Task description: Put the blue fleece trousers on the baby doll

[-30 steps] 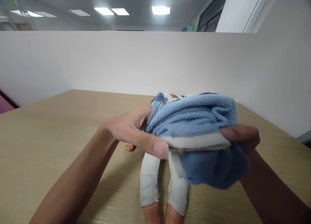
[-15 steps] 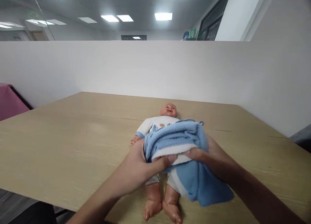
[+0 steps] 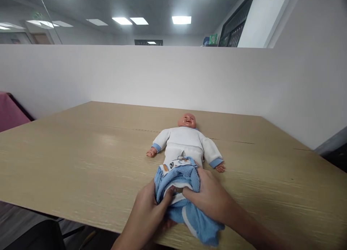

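A baby doll (image 3: 184,137) lies on its back on the wooden table (image 3: 81,159), head away from me, in a white long-sleeved top with blue cuffs. Over its lower legs I hold blue fleece baby pants (image 3: 177,172) with white trim and a cartoon print. One part is bunched into a ring, and another hangs down to the right. My left hand (image 3: 146,208) grips the left side of the ring, thumb inside the opening. My right hand (image 3: 211,195) grips the right side likewise. The doll's feet are mostly hidden under the cloth.
A white partition wall (image 3: 173,76) rises behind the table's far edge and along the right side. A pink surface with a dark edge (image 3: 12,112) stands at the far left. Below the table's near left edge is a black chair (image 3: 35,235).
Both hands have brought the pants down and left, from over the doll's belly to its lower legs. The doll's top and right-side arm now show. The pants are gathered more tightly.
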`<action>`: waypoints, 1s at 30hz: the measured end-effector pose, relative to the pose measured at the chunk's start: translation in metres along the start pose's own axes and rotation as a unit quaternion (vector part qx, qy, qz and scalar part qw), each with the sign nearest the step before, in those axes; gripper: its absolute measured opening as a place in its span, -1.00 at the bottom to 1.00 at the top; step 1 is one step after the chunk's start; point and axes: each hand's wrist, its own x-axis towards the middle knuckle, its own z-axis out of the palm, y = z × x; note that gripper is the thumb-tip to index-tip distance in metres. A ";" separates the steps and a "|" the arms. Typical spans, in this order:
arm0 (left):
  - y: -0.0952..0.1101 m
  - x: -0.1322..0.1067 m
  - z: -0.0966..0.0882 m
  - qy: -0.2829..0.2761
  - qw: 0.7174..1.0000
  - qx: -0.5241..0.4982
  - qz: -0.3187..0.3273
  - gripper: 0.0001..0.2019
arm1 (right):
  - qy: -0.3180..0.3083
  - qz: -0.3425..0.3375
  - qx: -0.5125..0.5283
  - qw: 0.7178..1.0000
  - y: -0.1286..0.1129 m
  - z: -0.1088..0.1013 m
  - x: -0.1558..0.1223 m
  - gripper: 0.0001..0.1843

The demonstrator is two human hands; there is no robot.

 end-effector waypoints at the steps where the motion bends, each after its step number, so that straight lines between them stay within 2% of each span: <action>1: -0.002 0.004 0.001 0.001 1.000 0.004 -0.002 -0.58 | 0.001 0.003 0.001 1.000 0.001 0.002 0.002 -0.70; 9: 0.003 0.041 0.001 0.006 0.999 0.042 0.014 -0.68 | 0.031 0.009 0.009 0.999 0.010 0.005 0.030 -0.75; 14: 0.013 0.054 -0.007 0.013 0.997 0.053 0.059 -0.76 | 0.032 0.012 0.009 0.999 0.009 -0.007 0.045 -0.80; 16: 0.020 0.047 -0.012 0.006 0.998 0.030 0.053 -0.75 | 0.024 0.008 0.003 1.000 0.003 -0.015 0.039 -0.80; 21: 0.034 0.012 -0.020 -0.029 0.998 -0.057 -0.017 -0.69 | -0.029 0.002 -0.011 1.000 -0.019 -0.027 0.012 -0.81; 25: 0.022 -0.004 -0.017 -0.046 0.997 -0.045 -0.035 -0.64 | -0.052 -0.042 -0.018 0.998 -0.022 -0.020 0.006 -0.77; 30: -0.003 -0.010 -0.009 -0.069 0.996 0.029 -0.045 -0.69 | -0.078 -0.046 -0.067 0.994 -0.009 -0.004 0.008 -0.69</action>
